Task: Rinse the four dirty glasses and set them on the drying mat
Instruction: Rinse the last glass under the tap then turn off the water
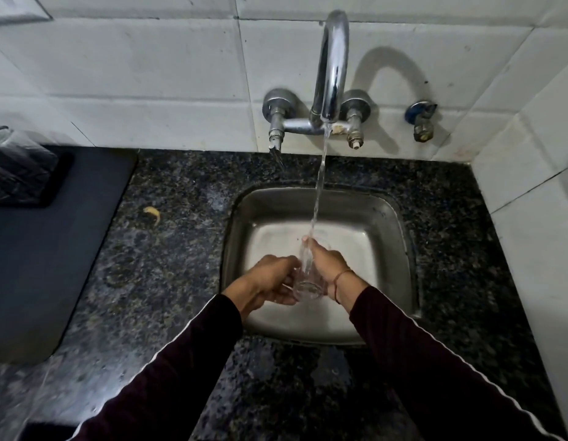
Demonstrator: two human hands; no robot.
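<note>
A clear glass [308,283] is held tilted over the steel sink [244,218], with its base toward me. My left hand [270,280] grips its lower part from the left. My right hand [325,262] wraps its upper part from the right, fingers at the rim. Water from the chrome tap [332,65] runs in a thin stream [319,186] onto the rim and my right fingers. The dark drying mat [44,249] lies on the counter at the left. On its far left corner stand upturned clear glasses [12,160], blurred and cut by the frame edge.
The sink is set in a speckled black granite counter [168,249]. A small yellow scrap [153,213] lies on it between mat and sink. White tiled walls close the back and right side. A blue-handled valve [421,120] sticks out right of the tap.
</note>
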